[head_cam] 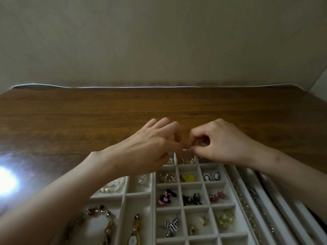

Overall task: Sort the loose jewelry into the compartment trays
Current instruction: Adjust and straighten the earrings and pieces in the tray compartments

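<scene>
White compartment trays [178, 189] lie at the near edge of a wooden table. Both hands hover over the far row of the middle tray. My left hand [150, 147] curls its fingers down toward the far middle cell, where small gold hoop earrings [185, 160] show. My right hand [215, 140] pinches something tiny and pale between thumb and forefinger just above that same cell; what it is I cannot make out. Other cells hold yellow [188, 178], pink and black [166, 196], cameo [211, 175] and silver pieces [170, 227].
The left tray holds a pearl piece [113, 186] and an amber bead bracelet [99, 220]. Long slots on the right hold chains [247, 204]. Bare wooden table [106, 110] stretches to the wall. A bright glare spot [7, 181] sits at the left.
</scene>
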A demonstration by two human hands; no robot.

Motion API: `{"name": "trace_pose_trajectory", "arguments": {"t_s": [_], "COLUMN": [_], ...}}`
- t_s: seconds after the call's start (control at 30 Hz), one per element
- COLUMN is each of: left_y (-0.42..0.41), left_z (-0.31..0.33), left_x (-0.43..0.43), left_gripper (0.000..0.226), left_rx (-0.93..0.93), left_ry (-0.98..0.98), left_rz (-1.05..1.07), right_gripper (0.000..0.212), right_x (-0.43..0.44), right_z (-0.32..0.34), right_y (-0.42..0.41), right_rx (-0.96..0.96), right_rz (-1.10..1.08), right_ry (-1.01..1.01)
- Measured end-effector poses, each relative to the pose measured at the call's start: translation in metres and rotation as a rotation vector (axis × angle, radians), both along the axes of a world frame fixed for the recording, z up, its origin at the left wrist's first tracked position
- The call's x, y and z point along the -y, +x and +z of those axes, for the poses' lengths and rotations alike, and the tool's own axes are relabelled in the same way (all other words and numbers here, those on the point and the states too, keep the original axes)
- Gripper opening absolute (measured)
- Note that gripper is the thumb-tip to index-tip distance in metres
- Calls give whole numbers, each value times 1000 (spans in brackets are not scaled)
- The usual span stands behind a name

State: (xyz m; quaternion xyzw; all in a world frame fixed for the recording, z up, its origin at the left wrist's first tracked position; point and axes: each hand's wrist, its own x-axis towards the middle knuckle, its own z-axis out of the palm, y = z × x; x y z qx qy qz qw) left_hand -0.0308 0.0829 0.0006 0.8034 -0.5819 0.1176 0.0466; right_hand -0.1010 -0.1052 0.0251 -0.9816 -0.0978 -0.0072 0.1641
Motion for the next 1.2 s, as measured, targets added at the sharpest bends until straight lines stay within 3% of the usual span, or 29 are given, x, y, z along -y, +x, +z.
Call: {"name": "trace_pose_trajectory", "arguments": {"t_s": [0.23, 0.53, 0.9, 1.1, 1.2], "left_y": [-3, -1, -1, 5, 12], "left_z": [-3, -2, -3, 18, 26], "left_x": [2, 0, 1, -8, -16], "left_gripper": [29, 31, 32, 29, 25], "left_rx": [109, 102, 35, -136, -209], "left_ry": [19, 32, 51, -65, 16], "left_rz": [-15, -16, -17, 71, 79], "right_gripper": [24, 26, 15, 22, 23], "right_x": [-2, 4, 7, 9, 11], "right_z": [0, -2, -1, -2, -2], "right_y": [-2, -1, 2, 3, 3], "right_rx": [-51, -40, -64, -70, -51], "right_rz": [19, 61, 134, 153, 168], "right_ry": [-82, -88, -137, -146, -156]}}
